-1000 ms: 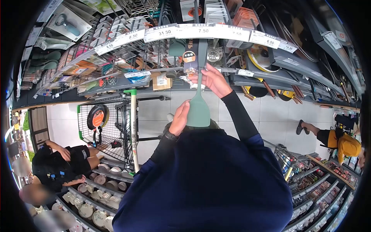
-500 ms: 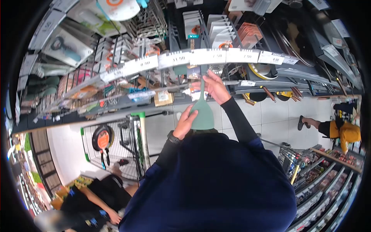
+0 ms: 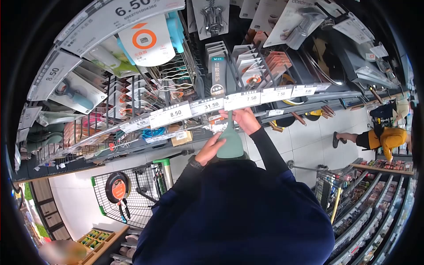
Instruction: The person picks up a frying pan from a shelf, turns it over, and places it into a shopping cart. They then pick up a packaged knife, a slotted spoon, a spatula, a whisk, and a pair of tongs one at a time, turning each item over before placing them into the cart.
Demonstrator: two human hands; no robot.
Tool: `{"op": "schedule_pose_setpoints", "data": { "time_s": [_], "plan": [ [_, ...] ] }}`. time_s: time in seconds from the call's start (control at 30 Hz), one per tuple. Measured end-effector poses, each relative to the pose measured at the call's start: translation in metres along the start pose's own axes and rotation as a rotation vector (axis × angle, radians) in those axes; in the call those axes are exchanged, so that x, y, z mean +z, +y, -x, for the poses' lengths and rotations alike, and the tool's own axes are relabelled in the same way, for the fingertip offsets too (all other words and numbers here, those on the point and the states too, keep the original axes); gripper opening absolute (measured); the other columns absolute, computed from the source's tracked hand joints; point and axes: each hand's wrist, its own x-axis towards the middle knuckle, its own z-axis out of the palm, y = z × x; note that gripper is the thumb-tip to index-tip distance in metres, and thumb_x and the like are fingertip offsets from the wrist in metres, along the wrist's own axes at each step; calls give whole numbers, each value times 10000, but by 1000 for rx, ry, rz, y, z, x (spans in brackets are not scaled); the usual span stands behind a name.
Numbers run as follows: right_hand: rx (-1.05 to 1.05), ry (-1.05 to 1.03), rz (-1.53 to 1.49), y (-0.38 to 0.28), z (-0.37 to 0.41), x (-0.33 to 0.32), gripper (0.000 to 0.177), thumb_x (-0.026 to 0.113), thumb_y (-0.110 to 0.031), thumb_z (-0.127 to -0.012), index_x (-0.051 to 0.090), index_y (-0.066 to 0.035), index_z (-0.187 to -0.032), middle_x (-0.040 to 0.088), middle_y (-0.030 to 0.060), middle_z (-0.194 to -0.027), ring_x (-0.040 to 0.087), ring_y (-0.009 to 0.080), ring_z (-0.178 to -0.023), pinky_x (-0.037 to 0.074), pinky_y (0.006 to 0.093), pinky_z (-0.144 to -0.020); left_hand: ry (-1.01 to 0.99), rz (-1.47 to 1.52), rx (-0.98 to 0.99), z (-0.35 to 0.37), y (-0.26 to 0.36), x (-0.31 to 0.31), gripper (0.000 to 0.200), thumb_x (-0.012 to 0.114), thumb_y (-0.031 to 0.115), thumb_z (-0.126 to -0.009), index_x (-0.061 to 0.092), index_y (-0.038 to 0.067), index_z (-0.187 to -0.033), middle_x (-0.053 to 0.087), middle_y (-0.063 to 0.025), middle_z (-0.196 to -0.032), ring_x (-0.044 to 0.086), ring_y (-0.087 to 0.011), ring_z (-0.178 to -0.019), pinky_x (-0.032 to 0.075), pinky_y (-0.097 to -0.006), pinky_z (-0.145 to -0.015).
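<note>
A green spatula (image 3: 230,145) with a wide flat blade is between my two hands, blade toward my body. My left hand (image 3: 211,150) grips the blade's left edge, thumb on its face. The fingers of my right hand (image 3: 244,120) are closed around the handle just below the price strip. Past the strip, a dark handle runs up beside a teal and dark label card (image 3: 217,75); the strip hides part of it. Price tags (image 3: 211,105) line the shelf edge right above my hands.
Packaged utensils (image 3: 251,66) hang on the racks ahead. A shopping cart (image 3: 141,181) holding a frying pan (image 3: 118,187) stands at left. Another cart (image 3: 331,190) is at right, near a person in a yellow top (image 3: 391,140). Pans (image 3: 282,121) hang below the shelf.
The view has shifted, so the shelf and its price strip sit lower and closer to my hands. The person in black at lower left is out of view. Both hands still hold the spatula.
</note>
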Motion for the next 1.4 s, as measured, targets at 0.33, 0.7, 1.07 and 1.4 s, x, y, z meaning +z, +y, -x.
{"op": "schedule_pose_setpoints", "data": {
  "time_s": [0.33, 0.7, 1.07, 1.4],
  "plan": [
    [86, 127, 42, 24, -22, -33, 283, 494, -33, -995, 546, 54, -1259, 606, 155, -1246, 601, 263, -1164, 485, 418, -1045, 95, 185, -50, -33, -10, 8, 461, 464, 303, -1053, 469, 8, -1408, 555, -52, -1308, 491, -128, -1223, 368, -265, -1049],
    [64, -45, 101, 14, -16, -13, 309, 483, -11, -999, 494, 82, -1293, 595, 209, -1275, 618, 331, -1179, 504, 425, -1034, 181, 140, -3, -30, -20, 16, 490, 387, 350, -1071, 482, -8, -1392, 541, -94, -1341, 490, -164, -1252, 364, -283, -1064],
    [-54, 96, 362, 18, -2, 22, 388, 712, -39, -882, 551, 123, -1196, 685, 179, -1013, 724, 211, -849, 578, 289, -707, -54, 173, -16, -6, 8, 23, 301, 502, 329, -1020, 549, 82, -1187, 528, -7, -1017, 510, -90, -967, 416, -241, -840],
    [-277, 284, 721, 40, 39, 51, 621, 756, -8, -832, 431, 60, -1357, 527, 189, -1338, 680, 124, -872, 540, 230, -597, -122, 189, 154, 27, -6, 4, 371, 553, 6, -925, 468, 58, -1282, 558, -32, -1145, 532, -146, -1131, 415, -309, -995]
  ]
}}
